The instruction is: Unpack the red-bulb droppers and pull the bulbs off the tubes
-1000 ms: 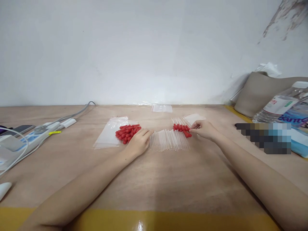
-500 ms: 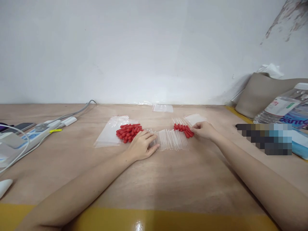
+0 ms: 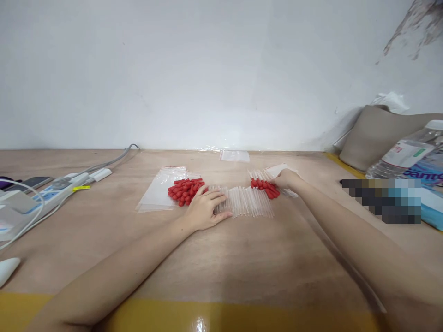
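My left hand (image 3: pixel 206 210) rests on the left end of a row of clear thin tubes (image 3: pixel 247 201), its fingers spread and palm down. Touching that hand's far side is a heap of red rubber bulbs (image 3: pixel 185 190). Farther right, several clear tubes with red bulbs on their near ends, like droppers (image 3: pixel 263 184), lie side by side. My right hand (image 3: pixel 290 179) is at the right end of these bulbs, fingers bent and close together. Its fingertips are partly hidden, so what they hold does not show. Beneath and behind that hand lies a clear plastic bag (image 3: pixel 277 169).
Flat clear bags (image 3: pixel 155 191) lie left of the red heap, and another small bag (image 3: pixel 234 156) lies near the wall. On the left are a power strip (image 3: pixel 55 191) with cables and a phone (image 3: pixel 29 183). At right stand a large water bottle (image 3: pixel 403 154) and a grey-brown container (image 3: pixel 367 136).
My right hand has shifted slightly up and left, over the bag, with its fingers turned downward. The left hand has barely moved; its thumb stretches a little farther right.
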### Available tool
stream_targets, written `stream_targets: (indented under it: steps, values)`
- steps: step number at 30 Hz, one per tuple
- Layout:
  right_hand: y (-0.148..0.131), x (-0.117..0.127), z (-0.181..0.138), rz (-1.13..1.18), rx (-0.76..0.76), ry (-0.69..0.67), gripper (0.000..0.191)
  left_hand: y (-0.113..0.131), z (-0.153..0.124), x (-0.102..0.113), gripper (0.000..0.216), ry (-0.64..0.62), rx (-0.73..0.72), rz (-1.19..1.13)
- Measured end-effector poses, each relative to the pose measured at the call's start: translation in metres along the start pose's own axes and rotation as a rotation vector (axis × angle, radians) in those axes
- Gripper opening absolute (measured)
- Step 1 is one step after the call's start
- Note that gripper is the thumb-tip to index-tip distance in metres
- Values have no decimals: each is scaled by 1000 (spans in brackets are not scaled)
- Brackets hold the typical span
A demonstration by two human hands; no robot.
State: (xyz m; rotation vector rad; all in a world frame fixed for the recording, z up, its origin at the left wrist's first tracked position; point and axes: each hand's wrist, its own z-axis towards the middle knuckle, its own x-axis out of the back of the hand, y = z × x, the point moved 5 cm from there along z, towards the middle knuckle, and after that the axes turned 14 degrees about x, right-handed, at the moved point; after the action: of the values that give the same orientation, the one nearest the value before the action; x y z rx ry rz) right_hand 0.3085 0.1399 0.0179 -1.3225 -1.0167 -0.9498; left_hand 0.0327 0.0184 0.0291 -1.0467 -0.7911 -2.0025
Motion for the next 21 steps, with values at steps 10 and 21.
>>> stream_targets:
  steps: [10, 21]
  values:
    - [-44, 29, -36, 17, 148, 107, 34, 3, -2, 9, 35, 200, -32, 71]
    - [-138, -16, -119, -355, 1191, 675, 28, 16, -8, 12, 29, 385, -150, 238]
